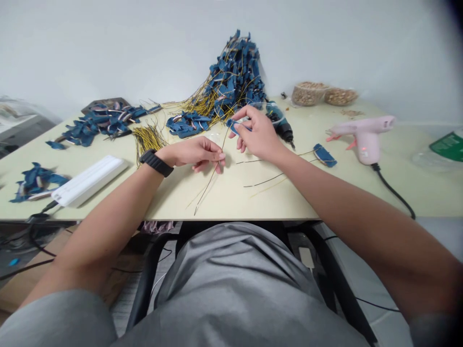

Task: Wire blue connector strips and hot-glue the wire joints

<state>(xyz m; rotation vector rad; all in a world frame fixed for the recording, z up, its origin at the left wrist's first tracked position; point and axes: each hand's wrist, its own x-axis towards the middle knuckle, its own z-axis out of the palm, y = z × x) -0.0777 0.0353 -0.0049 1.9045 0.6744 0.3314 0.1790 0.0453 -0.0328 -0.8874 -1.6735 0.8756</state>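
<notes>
My right hand (pixel 255 132) pinches a small blue piece (pixel 241 127) in front of the big heap of blue pieces. Dark thin wires (pixel 207 187) run down from that piece, and my left hand (pixel 202 153), with a black band at its wrist, has its fingers closed on them. The wire ends hang low over the table near its front edge. Under and beside my right forearm, another blue piece (pixel 325 155) lies on the table, its wires with dark ends stretching to the left.
On the table (pixel 173 202) stand a tall heap of blue pieces with yellow wires (pixel 237 72), a pink glue gun (pixel 367 137), a dark teal power tool (pixel 280 123), bags of small tan bits (pixel 310 94), a white box (pixel 90 180) and a yellow wire bundle (pixel 148 140).
</notes>
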